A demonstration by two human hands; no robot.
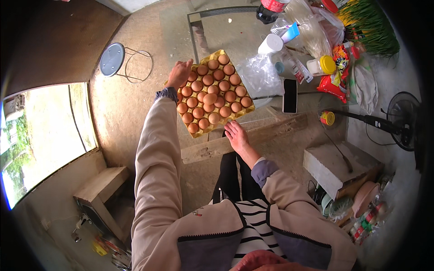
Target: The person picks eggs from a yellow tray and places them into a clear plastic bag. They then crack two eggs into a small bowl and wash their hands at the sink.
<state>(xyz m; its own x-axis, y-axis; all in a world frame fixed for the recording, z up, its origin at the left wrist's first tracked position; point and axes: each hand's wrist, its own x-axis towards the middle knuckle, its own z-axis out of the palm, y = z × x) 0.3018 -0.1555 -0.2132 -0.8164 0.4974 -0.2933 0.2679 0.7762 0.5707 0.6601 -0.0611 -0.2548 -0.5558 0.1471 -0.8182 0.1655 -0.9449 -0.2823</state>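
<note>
A yellow egg tray (250, 110) full of brown eggs (218, 75) is in front of me, over the near left part of the glass-topped table. One loose egg (210, 99) rests on top of the others near the middle. My left hand (180, 73) grips the tray's left side, with the fingers partly hidden from view. By the near edge is my right hand (237, 137), fingers extended and slightly apart. Its fingertips come right up to the tray's rim; whether they bear any of its weight I cannot tell.
On the glass tabletop (220, 37) a smartphone (290, 96), clear plastic bag (259, 73), yellow-lidded jar (320, 65) and cola bottle (269, 12) lie or stand at the right. A wooden beam (203, 152) runs nearest me. Left is a round stool (112, 59); right, a fan (401, 125).
</note>
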